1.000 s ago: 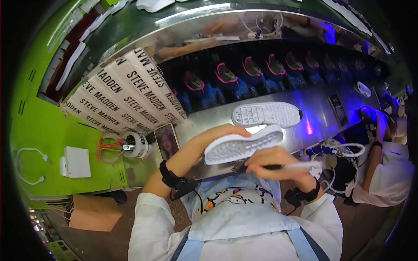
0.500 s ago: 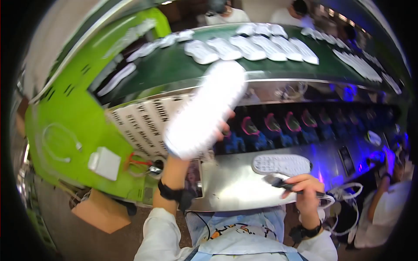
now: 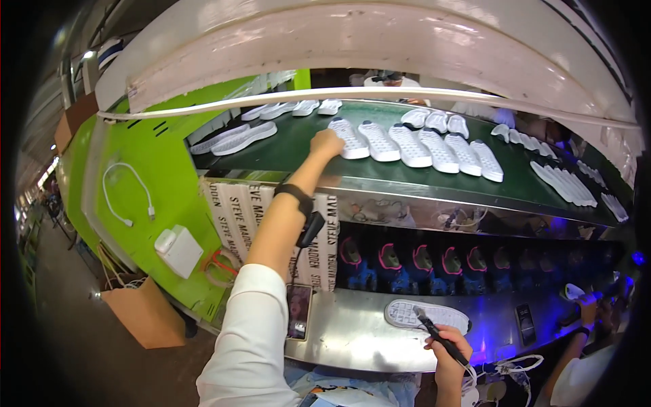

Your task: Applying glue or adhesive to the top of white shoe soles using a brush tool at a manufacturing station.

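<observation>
My left hand [image 3: 326, 144] reaches up onto the dark green conveyor belt [image 3: 285, 152] and rests on the end of a white shoe sole [image 3: 350, 138], the leftmost in a row of several soles. My right hand [image 3: 447, 349] stays low at the steel bench [image 3: 352, 336], gripping a dark pen-like tool [image 3: 439, 334] whose tip points toward another white sole [image 3: 427, 315] lying tread-up on the bench. A black watch band circles my left wrist.
More white soles [image 3: 563, 183] line the belt to the right and far left. A phone [image 3: 297, 311] lies on the bench. Stacked printed boxes [image 3: 234, 217] sit under the belt. A cardboard box [image 3: 142, 312] stands on the floor. Another person's hand [image 3: 587, 308] works at right.
My left arm has carried the white sole up from the bench and set it down on the conveyor belt. My right hand has stayed low with the tool.
</observation>
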### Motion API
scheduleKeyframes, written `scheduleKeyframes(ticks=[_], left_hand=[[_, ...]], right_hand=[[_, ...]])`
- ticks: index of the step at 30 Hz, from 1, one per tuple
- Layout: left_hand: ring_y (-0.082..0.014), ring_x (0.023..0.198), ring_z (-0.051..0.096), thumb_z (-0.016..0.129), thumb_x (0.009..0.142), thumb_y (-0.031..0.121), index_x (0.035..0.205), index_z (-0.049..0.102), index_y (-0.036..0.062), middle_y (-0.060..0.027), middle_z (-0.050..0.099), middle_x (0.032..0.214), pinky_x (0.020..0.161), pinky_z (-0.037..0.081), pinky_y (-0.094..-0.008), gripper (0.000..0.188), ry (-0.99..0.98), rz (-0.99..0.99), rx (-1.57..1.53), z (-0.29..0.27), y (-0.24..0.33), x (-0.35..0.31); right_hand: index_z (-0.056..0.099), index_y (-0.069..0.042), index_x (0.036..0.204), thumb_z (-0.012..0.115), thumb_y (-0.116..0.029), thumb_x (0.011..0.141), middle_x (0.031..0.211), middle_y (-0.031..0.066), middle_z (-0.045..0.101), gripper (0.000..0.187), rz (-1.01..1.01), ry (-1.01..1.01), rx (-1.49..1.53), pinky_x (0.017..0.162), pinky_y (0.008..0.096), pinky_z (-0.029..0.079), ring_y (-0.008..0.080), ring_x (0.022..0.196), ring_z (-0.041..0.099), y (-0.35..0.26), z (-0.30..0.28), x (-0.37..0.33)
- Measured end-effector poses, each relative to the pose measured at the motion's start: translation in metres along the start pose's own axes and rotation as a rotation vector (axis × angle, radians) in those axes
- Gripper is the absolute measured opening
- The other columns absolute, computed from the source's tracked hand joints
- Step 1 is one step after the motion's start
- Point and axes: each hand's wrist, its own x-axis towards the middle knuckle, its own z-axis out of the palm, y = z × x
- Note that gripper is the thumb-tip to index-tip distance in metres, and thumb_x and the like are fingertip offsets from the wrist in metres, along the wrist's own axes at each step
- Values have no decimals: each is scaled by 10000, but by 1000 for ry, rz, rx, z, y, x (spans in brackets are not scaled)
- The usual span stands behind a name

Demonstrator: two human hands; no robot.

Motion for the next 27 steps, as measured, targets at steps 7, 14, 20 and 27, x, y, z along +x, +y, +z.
scheduleKeyframes(ticks=[7,14,20,27], left_hand=[[-192,841,629,589,743,101,1164,499,-53,-127,617,969,708,540,-310,457,-152,-96,-1388,-72,-9,-115],[-283,718,634,560,715,79,1256,426,-62,-147,612,931,646,523,-379,575,-694,-53,-1379,12,11,-309],[-332,834,652,511,711,56,1285,425,-36,-180,621,1098,755,527,-387,588,-558,-79,-1249,105,26,-349],[-367,1194,486,418,927,367,1394,329,59,-194,453,1339,989,409,-537,567,-1184,-706,-2287,128,36,-433]], right_hand=[[601,62,979,553,136,715,973,213,636,278,136,139,-42,609,311,514,231,656,621,0,-13,3],[613,44,1005,587,119,731,1061,219,621,285,53,153,127,649,303,504,208,697,611,-5,-8,10],[628,44,1007,608,71,781,1052,162,637,228,182,-19,38,693,260,516,152,762,626,-7,2,-3],[658,-4,1028,636,-17,812,975,82,669,218,-110,60,-467,745,241,490,155,806,632,27,25,22]])
